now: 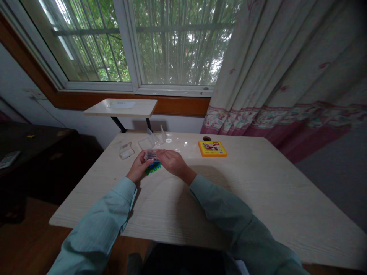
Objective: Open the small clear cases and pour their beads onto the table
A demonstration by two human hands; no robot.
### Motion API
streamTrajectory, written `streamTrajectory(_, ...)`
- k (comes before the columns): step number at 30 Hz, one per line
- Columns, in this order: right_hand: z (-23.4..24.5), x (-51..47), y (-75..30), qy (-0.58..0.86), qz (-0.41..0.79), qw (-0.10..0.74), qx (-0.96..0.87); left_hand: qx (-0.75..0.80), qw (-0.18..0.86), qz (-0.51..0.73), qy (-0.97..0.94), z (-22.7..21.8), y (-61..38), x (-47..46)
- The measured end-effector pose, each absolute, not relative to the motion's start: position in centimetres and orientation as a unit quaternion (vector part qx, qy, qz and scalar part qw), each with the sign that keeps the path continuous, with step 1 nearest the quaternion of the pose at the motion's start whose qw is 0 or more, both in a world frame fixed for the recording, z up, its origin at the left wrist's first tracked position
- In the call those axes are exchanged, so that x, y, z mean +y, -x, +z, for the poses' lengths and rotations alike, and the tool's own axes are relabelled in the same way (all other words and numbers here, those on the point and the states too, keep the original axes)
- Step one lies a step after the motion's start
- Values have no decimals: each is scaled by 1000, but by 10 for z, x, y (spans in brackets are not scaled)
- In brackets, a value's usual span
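Between my two hands is a small clear plastic box (pixel 150 155), held just above the table. My left hand (pixel 138 167) grips its left side, with the thumb along the near edge. My right hand (pixel 173 162) closes on it from the right, its fingers over the top. Below the box lies a small heap of green and blue beads (pixel 153 167); I cannot tell whether some are still inside. Behind my hands, several open clear boxes (pixel 146 144) stand on the table, and another clear box (pixel 126 151) lies to the left.
A yellow-orange flat case (pixel 212 149) with a printed label lies at the back right of the pale wooden table (pixel 258 198). Near it is a round cable hole (pixel 207 138). A raised shelf (pixel 123 108) stands at the back left, below the window. A curtain (pixel 275 84) hangs at right.
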State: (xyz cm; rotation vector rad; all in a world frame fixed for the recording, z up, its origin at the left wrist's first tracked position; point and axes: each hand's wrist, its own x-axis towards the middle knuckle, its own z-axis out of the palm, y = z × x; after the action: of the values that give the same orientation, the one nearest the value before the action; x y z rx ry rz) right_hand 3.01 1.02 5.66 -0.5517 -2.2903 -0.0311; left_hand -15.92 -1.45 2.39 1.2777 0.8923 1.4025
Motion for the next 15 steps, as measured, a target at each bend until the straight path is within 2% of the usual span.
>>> streamTrajectory(7,55,6,-27,272,-33,380,-884,372,503,584,-518,20,159,-12)
streamTrajectory(15,67,4,-21,367,20,376,-851,353,521,566,-532,24,158,-15)
